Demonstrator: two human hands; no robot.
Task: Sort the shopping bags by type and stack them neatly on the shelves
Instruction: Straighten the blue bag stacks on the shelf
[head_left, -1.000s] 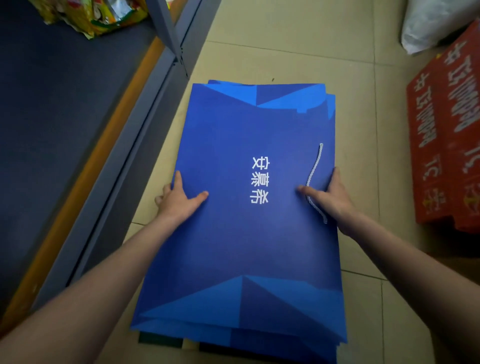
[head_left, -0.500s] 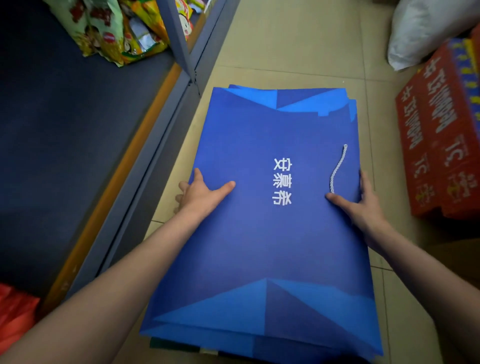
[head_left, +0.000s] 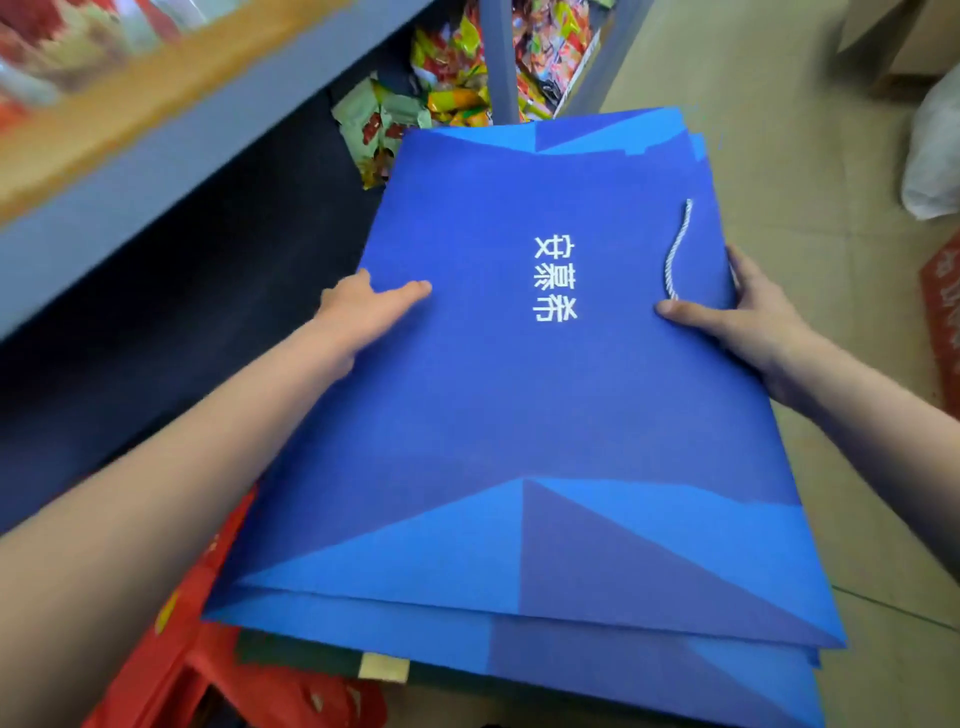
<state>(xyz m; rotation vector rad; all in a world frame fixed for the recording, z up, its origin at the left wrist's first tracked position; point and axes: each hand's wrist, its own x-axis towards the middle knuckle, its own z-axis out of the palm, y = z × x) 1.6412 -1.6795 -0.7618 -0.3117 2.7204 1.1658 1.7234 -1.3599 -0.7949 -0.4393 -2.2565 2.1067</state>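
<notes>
Stack of flat blue paper shopping bags (head_left: 519, 415) with white Chinese characters printed on the top face, held up between both hands and angled toward the grey metal shelf unit (head_left: 156, 171) on the left. Left hand (head_left: 358, 312) gripping the stack's left edge, thumb pressed flat across the top bag, fingers tucked out of sight underneath. Right hand (head_left: 743, 317) gripping the right edge the same way, thumb lying on top, fingers wrapped round the side. White twisted cord handle (head_left: 678, 249) lying loose on the top bag, just beside the right thumb. Several bags in the stack (edges fanned slightly at the near and far ends, exact count impossible to tell). Far left corner of the stack reaching over the dark lower shelf board (head_left: 208, 291), near a pile of colourful crinkly snack packets (head_left: 415, 114) sitting further back on that board. Upper shelf edge with an orange strip (head_left: 156, 98) blurred at top left. Red plastic bags (head_left: 218, 665) lying below the stack's near left corner. Beige tiled floor (head_left: 810, 156) to the right, with a white sack (head_left: 932, 156) at the far right edge.
</notes>
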